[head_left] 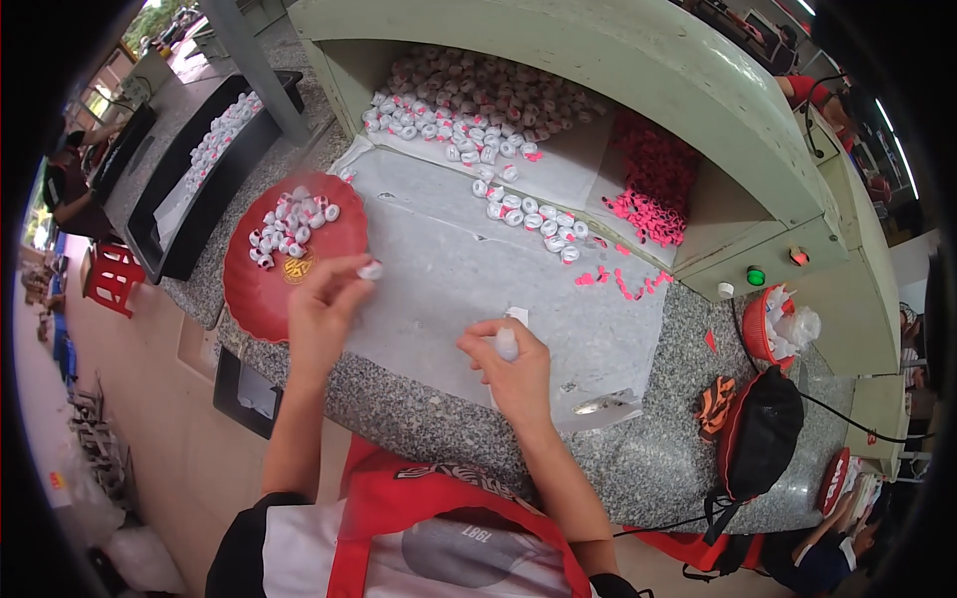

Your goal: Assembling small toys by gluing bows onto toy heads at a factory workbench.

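Sitting at your desk's (638,468) left is a red plate (251,295) bearing small white pieces (293,227). By its rim, your left hand (325,299) pinches one white piece (371,270). Your right hand (518,375) curls over the pale sheet (429,239) with a whitish item (506,345), held or worn I cannot tell. Pink strips (623,284) lie farther right.

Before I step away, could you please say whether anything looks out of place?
A small red scrap looks stray: it lies alone on the granite counter, apart from the loose pink pieces on the grey sheet.
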`<state>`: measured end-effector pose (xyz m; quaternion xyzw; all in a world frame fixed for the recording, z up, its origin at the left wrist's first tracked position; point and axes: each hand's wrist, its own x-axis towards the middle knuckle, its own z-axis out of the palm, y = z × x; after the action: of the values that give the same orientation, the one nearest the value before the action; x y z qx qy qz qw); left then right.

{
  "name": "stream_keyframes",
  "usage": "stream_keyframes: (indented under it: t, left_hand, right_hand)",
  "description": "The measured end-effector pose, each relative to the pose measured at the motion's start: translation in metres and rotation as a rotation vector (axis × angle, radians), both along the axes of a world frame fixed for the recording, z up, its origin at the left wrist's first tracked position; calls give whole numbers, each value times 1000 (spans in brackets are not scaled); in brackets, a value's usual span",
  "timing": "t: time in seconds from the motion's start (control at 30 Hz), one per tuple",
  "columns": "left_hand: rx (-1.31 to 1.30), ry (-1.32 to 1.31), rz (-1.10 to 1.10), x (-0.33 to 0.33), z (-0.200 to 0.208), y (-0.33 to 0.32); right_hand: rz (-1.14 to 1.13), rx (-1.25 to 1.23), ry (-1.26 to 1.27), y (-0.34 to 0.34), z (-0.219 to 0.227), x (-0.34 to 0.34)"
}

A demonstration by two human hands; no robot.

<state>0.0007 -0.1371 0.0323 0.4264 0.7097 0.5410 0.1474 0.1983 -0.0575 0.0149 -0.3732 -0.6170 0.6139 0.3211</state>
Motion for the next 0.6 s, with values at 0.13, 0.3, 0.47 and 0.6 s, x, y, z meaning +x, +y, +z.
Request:
stream_keyframes:
  t: [0.13, 0.3, 0.47, 0.6]
  left_hand:
    - [-172, 547, 217, -28, -6, 57]
    - [-370, 377, 187, -6, -64, 184]
    - [-272, 194, 35, -6, -58, 165]
    - [-80, -501, -200, 23, -31, 101]
  right_hand:
    - [-214, -245, -21, 11, 1, 35]
    - [-220, -226, 31, -5, 6, 46]
    - [-229, 82, -83, -7, 2, 58]
    - [-180, 64, 12, -4, 24, 48]
